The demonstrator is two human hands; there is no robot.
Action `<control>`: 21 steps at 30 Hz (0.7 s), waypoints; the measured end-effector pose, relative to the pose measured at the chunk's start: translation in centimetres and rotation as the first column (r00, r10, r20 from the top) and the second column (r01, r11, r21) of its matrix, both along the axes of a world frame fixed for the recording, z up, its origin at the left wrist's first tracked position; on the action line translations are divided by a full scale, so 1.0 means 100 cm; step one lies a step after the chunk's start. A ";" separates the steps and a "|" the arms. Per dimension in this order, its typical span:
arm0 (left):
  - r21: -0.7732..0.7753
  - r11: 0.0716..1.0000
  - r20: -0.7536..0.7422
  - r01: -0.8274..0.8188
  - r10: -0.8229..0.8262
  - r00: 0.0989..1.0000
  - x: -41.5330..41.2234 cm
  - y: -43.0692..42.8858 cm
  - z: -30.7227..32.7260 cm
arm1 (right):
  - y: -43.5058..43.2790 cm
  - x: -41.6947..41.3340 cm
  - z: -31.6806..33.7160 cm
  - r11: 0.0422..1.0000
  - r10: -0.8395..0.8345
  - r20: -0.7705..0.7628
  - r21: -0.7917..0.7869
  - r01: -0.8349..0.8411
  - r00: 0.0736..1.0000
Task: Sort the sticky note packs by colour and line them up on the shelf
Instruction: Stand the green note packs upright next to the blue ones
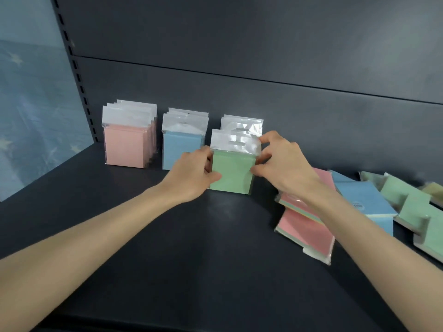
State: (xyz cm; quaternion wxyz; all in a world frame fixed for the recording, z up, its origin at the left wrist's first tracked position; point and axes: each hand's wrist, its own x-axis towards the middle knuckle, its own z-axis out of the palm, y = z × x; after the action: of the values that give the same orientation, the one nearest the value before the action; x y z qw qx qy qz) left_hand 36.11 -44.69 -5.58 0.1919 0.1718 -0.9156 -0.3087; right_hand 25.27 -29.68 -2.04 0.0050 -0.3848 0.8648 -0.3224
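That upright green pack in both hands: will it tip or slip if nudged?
The green pack probably stands alone: it looks blocky, like the pink row. Its glossy wrapper may slide on the shelf. The clear header flap looks floppy, so grip the pad.

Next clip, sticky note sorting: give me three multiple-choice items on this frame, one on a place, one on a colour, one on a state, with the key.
1. Where on the shelf do the unsorted packs lie?
A) at the far left
B) at the right
C) behind the upright rows

2. What colour is the pack that the left hand and right hand hold?
A) pink
B) blue
C) green

3. How are the pink packs at the left set?
A) upright, one behind another
B) flat in a pile
C) scattered singly

Key:
1 B, the loose pile lies flat to the right of the right hand.
2 C, the face between the fingers is green.
3 A, they stand on edge with their clear tabs up.
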 end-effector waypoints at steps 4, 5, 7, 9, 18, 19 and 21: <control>-0.028 0.999 -0.022 -0.014 0.013 1.000 -0.028 0.003 -0.006 | -0.008 -0.027 0.006 0.999 -0.019 -0.016 0.044 0.020 1.000; -0.027 0.999 -0.038 -0.018 0.017 0.999 -0.033 0.002 -0.007 | -0.009 -0.032 0.005 0.999 -0.017 -0.014 0.045 0.018 1.000; -0.035 0.999 -0.055 -0.024 0.022 0.998 -0.040 0.001 -0.009 | -0.012 -0.040 0.004 0.998 -0.012 -0.026 0.054 0.014 1.000; -0.052 0.998 -0.071 -0.037 0.034 0.997 -0.045 0.000 -0.011 | -0.016 -0.045 0.003 0.998 -0.002 -0.038 0.057 0.004 0.999; -0.141 0.988 -0.103 -0.070 0.056 0.993 -0.049 0.000 -0.015 | -0.018 -0.052 -0.002 0.998 0.048 -0.003 0.037 -0.048 0.999; -0.115 0.991 -0.091 -0.067 0.056 0.994 -0.050 0.000 -0.016 | -0.018 -0.053 -0.003 0.996 0.054 0.009 0.065 -0.054 0.999; -0.030 0.998 -0.032 -0.049 0.048 0.998 -0.053 -0.001 -0.019 | -0.019 -0.053 -0.004 0.989 0.064 0.016 0.131 -0.065 0.998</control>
State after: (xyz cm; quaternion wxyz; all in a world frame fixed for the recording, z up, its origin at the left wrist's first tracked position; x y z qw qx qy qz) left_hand 30.77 -44.75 -7.49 0.2163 0.1860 -0.9127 -0.2926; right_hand 20.01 -31.59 -2.49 0.0459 -0.4094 0.8713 -0.2666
